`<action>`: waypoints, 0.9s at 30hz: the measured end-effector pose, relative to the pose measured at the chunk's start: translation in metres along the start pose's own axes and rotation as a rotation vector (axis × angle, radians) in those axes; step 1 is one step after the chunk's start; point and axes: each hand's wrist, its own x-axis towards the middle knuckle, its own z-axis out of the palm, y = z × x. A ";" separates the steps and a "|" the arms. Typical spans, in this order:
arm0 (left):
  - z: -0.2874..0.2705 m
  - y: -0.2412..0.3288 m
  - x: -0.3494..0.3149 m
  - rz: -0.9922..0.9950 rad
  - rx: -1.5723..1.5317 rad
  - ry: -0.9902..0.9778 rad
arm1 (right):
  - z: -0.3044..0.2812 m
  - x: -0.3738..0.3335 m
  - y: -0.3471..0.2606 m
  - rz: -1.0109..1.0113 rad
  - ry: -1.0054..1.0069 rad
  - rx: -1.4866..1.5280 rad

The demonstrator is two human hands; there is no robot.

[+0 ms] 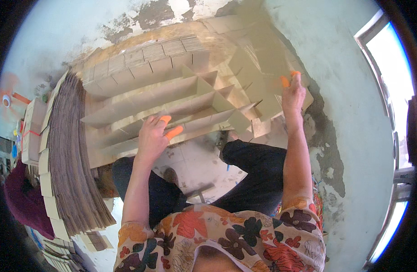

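Note:
Orange covers sit on the thumb and index finger of both my hands. My left hand (pixel 153 135) is at the near edge of a partly slotted cardboard divider, thumb and index on either side of a long cardboard strip (pixel 204 123). Short crosspieces (pixel 207 86) stand across the long strips at the divider's right end. My right hand (pixel 293 94) is farther right, finger and thumb apart, beside upright cardboard pieces (pixel 267 97). Whether its fingertips touch a piece is unclear, as that area is blurred.
Rows of stacked cardboard strips (pixel 145 63) lie along the far side. A tall curved stack of cardboard (pixel 72 154) stands at left, with a box (pixel 32 131) beyond it. A peeling wall (pixel 349 99) rises at right. My dark-trousered legs (pixel 256 167) are below the divider.

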 end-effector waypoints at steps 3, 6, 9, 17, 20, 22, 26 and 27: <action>0.012 -0.002 -0.001 -0.025 -0.024 -0.139 | -0.030 -0.001 -0.035 -0.282 0.015 0.320; 0.027 -0.016 -0.003 -0.009 -0.001 -0.231 | -0.039 -0.013 -0.068 -0.400 -0.252 0.413; 0.030 -0.021 -0.003 0.101 0.081 -0.171 | -0.040 -0.028 -0.081 -0.342 -0.518 0.322; 0.037 -0.022 -0.003 0.094 -0.022 -0.206 | -0.015 -0.049 -0.088 -0.316 -0.677 0.419; 0.037 -0.016 -0.005 -0.024 -0.057 -0.237 | -0.009 -0.048 -0.085 -0.407 -0.611 0.434; 0.033 -0.010 -0.004 -0.092 -0.081 -0.260 | -0.008 -0.042 -0.082 -0.395 -0.606 0.442; 0.032 -0.010 -0.005 -0.108 -0.108 -0.260 | -0.011 -0.044 -0.091 -0.421 -0.633 0.485; 0.033 -0.009 -0.005 -0.099 -0.114 -0.251 | -0.007 -0.046 -0.087 -0.436 -0.659 0.459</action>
